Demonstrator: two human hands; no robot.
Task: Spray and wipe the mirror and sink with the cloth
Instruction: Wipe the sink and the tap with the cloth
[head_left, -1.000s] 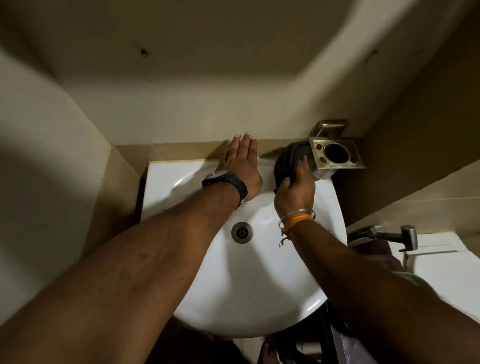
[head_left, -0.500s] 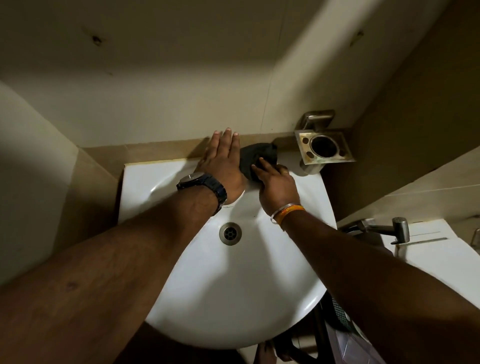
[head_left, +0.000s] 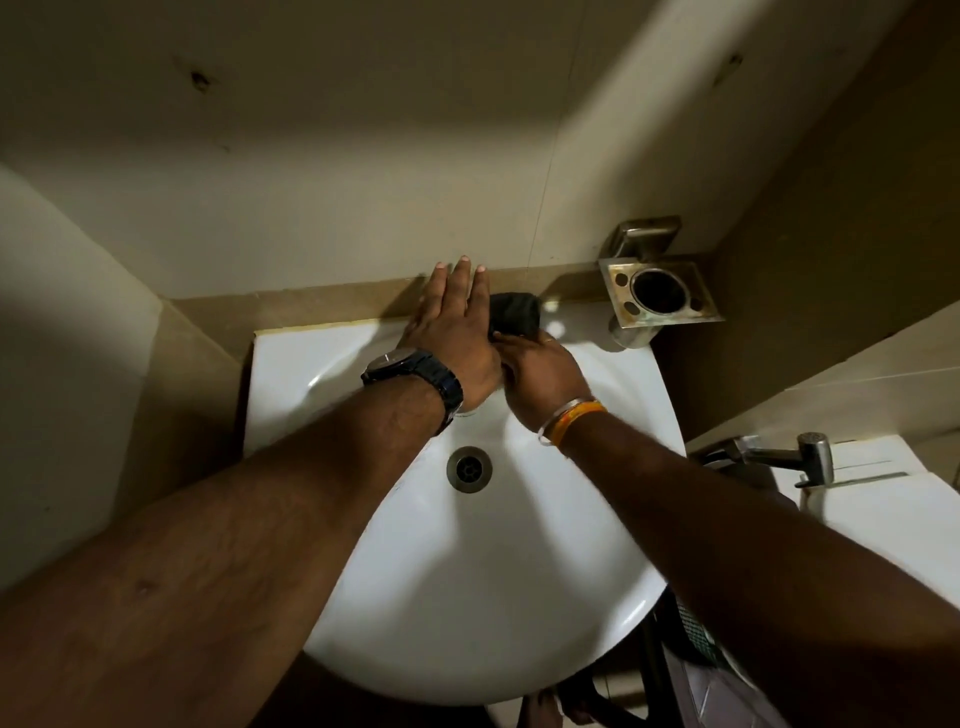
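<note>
A white round sink (head_left: 363, 597) fills the middle of the view, its drain (head_left: 469, 467) near the centre. A dark cloth (head_left: 516, 313) lies bunched on the sink's back ledge. My right hand (head_left: 545, 376) grips the cloth's near edge and presses it to the ledge. My left hand (head_left: 452, 338), with a black watch on the wrist, rests flat with fingers straight on the back ledge, just left of the cloth and partly over my right hand's fingers. The tap is hidden under my hands. No mirror or spray bottle is in view.
A rusty metal holder (head_left: 660, 296) is fixed to the wall right of the sink's back corner. A metal hand sprayer (head_left: 779, 457) sits at the right beside a white cistern (head_left: 883, 499). Beige tiled walls close in on three sides.
My right hand has slid the cloth leftward along the back ledge, from beside the metal holder to right against my left hand. My left hand has stayed flat on the ledge.
</note>
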